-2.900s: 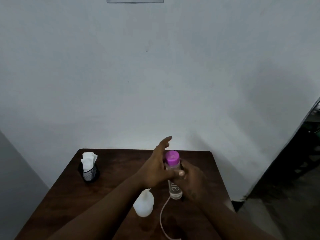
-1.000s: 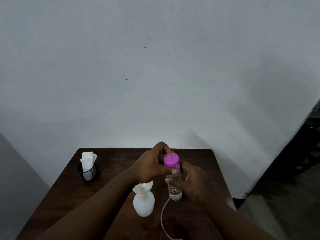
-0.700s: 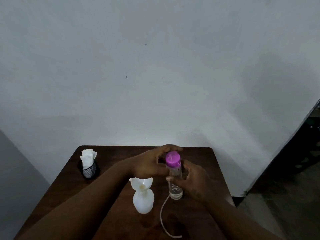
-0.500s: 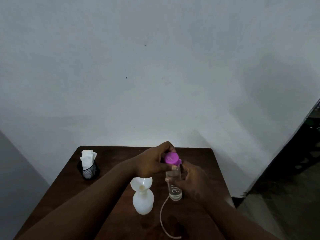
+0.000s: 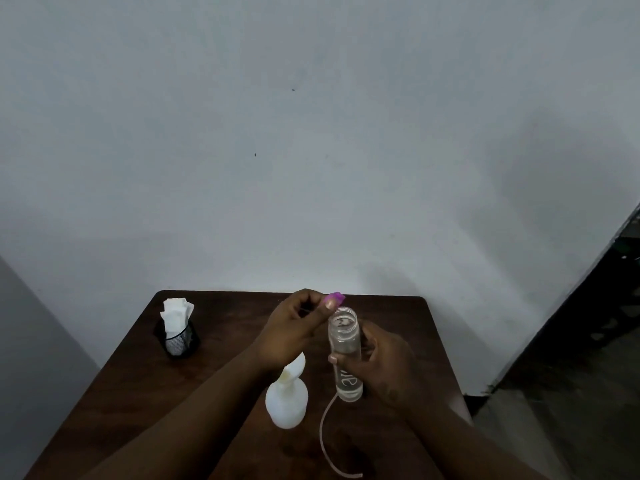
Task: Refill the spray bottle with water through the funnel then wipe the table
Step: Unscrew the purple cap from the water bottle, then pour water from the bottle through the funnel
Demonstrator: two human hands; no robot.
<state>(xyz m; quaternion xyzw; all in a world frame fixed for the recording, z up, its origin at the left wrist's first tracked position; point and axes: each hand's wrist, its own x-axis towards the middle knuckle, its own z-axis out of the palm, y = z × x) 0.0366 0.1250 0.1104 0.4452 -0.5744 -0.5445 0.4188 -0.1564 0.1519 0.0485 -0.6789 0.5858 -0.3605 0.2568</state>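
Pink cap (image 5: 335,297) lifted off the clear cylindrical bottle (image 5: 344,355) by left hand (image 5: 294,330)

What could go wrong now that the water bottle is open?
1. The open clear bottle in the right hand could slop water onto the table if tipped too fast toward the small funnel.
2. The left hand, holding the pink cap, has its wrist close to the funnel; a bump might topple the white spray bottle.
3. The thin tube lying by the bottles could snag.
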